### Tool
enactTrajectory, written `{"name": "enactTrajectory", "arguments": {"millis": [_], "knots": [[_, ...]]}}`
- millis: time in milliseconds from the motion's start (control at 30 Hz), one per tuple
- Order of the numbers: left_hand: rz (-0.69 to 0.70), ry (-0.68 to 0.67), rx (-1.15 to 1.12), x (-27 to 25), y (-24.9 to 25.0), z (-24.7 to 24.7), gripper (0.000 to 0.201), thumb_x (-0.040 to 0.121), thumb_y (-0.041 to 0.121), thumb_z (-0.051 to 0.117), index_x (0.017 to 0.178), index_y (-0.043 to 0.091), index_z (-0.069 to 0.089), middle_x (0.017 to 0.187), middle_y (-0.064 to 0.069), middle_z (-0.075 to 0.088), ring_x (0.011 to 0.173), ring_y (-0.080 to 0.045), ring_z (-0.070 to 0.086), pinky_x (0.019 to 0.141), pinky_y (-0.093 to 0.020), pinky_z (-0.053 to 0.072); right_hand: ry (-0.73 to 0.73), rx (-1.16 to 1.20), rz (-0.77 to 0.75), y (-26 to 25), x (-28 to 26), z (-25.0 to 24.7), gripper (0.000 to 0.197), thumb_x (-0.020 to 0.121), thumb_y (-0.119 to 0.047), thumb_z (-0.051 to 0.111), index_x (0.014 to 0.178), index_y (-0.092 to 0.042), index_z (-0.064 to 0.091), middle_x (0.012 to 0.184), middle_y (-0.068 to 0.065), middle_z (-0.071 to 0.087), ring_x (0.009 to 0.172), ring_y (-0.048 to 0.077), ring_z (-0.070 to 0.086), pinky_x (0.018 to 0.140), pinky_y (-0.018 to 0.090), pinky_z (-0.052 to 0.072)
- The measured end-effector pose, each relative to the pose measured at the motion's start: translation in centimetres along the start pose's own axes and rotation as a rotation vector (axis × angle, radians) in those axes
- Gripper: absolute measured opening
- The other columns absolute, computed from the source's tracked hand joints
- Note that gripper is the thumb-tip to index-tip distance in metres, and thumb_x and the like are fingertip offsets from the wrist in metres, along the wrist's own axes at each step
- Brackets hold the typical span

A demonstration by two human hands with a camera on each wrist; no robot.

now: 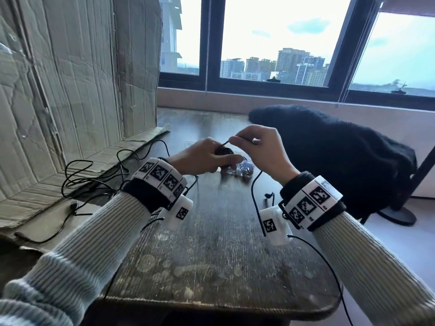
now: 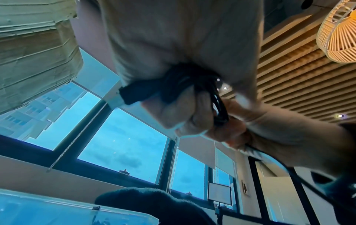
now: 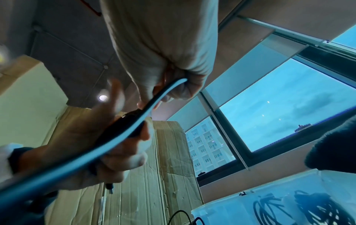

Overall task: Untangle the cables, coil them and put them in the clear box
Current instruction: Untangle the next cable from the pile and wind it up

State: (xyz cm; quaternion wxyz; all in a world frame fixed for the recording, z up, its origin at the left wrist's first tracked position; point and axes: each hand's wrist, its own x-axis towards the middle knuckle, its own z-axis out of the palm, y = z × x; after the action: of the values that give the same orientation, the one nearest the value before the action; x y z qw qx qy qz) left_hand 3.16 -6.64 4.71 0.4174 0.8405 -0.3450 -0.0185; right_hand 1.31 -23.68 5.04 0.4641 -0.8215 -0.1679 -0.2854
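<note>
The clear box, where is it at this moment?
In the head view the clear box sits on the wooden table, just behind both hands and left of the black fleece garment; coiled cables already lie inside.

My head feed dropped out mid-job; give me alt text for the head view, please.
Above a worn wooden table, the left hand grips a small black cable coil while the right hand pinches its loose strand. More black cable lies tangled at left on flattened cardboard; a dark fuzzy garment sits at right.
</note>
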Motion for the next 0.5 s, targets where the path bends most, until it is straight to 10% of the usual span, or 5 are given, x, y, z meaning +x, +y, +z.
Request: {"name": "enactTrajectory", "arguments": {"millis": [233,333,500], "knots": [[-0.028,0.172,-0.433,0.1,-1.6,-0.9,0.035,0.099,0.034,0.045,0.074,0.013,0.055,0.057,0.004,0.051,0.043,-0.008,0.04,0.038,-0.018,0.032,-0.068,-0.044,0.081,0.6,-0.9,-0.8,0.018,0.092,-0.029,0.06,0.083,-0.023,0.073,0.084,-0.008,0.072,0.078,0.022,0.064,0.07,0.026,0.048],[-0.037,0.279,-0.678,0.1,-1.5,-0.9,0.037,0.1,0.036,0.042,0.077,0.011,0.054,0.064,-0.002,0.062,0.05,-0.013,0.054,0.041,-0.02,0.041,-0.055,-0.015,0.121,1.1,-1.2,-0.7,0.014,0.095,-0.022,0.055,0.092,-0.021,0.069,0.082,-0.012,0.067,0.065,0.004,0.06,0.065,0.021,0.046],[0.007,0.521,-1.038,0.4,-2.0,-3.4,0.044,0.103,0.037,0.028,0.079,0.009,0.051,0.11,-0.018,0.068,0.101,-0.032,0.068,0.079,-0.044,0.057,-0.026,-0.067,0.168,2.3,-2.1,-0.7,0.007,0.094,-0.026,0.058,0.088,-0.023,0.061,0.073,-0.01,0.06,0.067,0.01,0.054,0.068,0.031,0.045]]}}
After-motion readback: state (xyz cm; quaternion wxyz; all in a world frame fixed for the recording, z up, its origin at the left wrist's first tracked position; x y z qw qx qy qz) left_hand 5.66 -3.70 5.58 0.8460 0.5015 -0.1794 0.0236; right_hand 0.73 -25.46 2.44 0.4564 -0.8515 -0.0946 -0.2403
